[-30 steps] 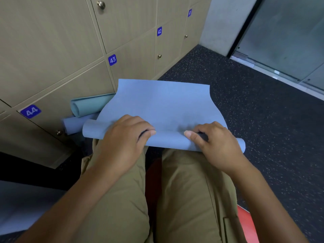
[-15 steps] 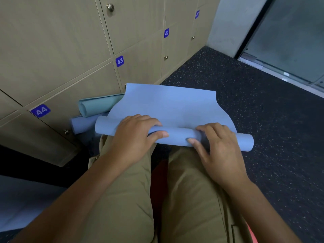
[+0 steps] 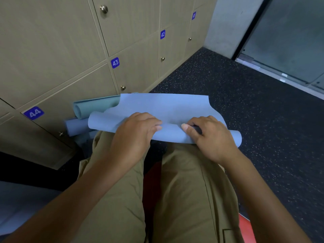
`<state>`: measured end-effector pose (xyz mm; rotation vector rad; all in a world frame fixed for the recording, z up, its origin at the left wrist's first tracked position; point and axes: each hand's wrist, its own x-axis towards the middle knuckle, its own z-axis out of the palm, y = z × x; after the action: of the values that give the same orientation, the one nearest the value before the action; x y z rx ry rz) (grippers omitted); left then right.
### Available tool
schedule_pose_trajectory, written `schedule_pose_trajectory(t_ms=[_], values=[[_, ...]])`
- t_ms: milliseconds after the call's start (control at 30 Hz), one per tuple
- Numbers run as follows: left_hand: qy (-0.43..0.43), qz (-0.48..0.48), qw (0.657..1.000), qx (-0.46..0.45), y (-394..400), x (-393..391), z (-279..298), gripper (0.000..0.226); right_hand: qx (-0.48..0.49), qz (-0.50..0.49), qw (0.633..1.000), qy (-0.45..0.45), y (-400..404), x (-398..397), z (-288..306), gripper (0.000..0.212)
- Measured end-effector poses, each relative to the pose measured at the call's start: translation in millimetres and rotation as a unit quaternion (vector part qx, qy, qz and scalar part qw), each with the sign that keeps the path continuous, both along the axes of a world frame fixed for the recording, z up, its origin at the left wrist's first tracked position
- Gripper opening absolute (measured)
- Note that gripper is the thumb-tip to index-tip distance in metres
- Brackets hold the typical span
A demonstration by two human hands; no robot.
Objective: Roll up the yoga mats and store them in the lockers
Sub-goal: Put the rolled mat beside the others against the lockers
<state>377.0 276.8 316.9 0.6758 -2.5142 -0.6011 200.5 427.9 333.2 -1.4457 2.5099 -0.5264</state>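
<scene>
Hands: we see our left hand point(image 3: 135, 130) and right hand point(image 3: 211, 135) curled over a partly rolled blue mat point(image 3: 164, 118), gripping its rolled edge above our knees.
Blue mat: the roll lies across our khaki trousers point(image 3: 175, 190); its flat end spreads away from us toward the lockers.
Label 44: we read white digits on a blue tag point(image 3: 34, 112) at far left, on a beige locker door point(image 3: 57, 104).
Stored mats: a rolled teal mat point(image 3: 94, 107) rests on a second rolled blue mat point(image 3: 75, 126), both just left of our roll, against the lockers.
Label 43: blue tag point(image 3: 115, 62), with a round knob point(image 3: 123, 87) lower down.
Label 42: blue tag point(image 3: 162, 34), further right.
Label 41: blue tag point(image 3: 193, 15), small and slanted.
Floor: dark speckled flooring point(image 3: 254, 111) on the right.
Far right: a glass door point(image 3: 289, 35) in a dark frame.
</scene>
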Motion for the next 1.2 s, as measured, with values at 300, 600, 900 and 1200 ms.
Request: schedule_pose_trajectory(t_ms=[300, 600, 900, 1200], values=[[-0.071, -0.037, 0.996, -0.042, -10.4, -5.7, -2.2, 0.064, -0.036, -0.016, 0.995, 0.091, -9.5, 0.7, -12.1, 0.057], [-0.12, -0.048, 0.991, -0.028, -26.9, -27.3, 0.7, 0.065, -0.118, -0.014, 0.983, 0.141, -0.5, 8.1, -30.2, 0.042], [-0.133, -0.037, 0.967, -0.214, -38.4, -29.8, -15.0, 0.06, -0.008, -0.002, 0.991, 0.136, -25.9, -11.5, -15.3, 0.067], [-0.197, -0.037, 0.944, -0.263, -56.0, -40.4, -23.9, 0.096, 0.107, 0.003, 0.992, 0.064, -46.6, -28.2, -1.4, 0.045]])
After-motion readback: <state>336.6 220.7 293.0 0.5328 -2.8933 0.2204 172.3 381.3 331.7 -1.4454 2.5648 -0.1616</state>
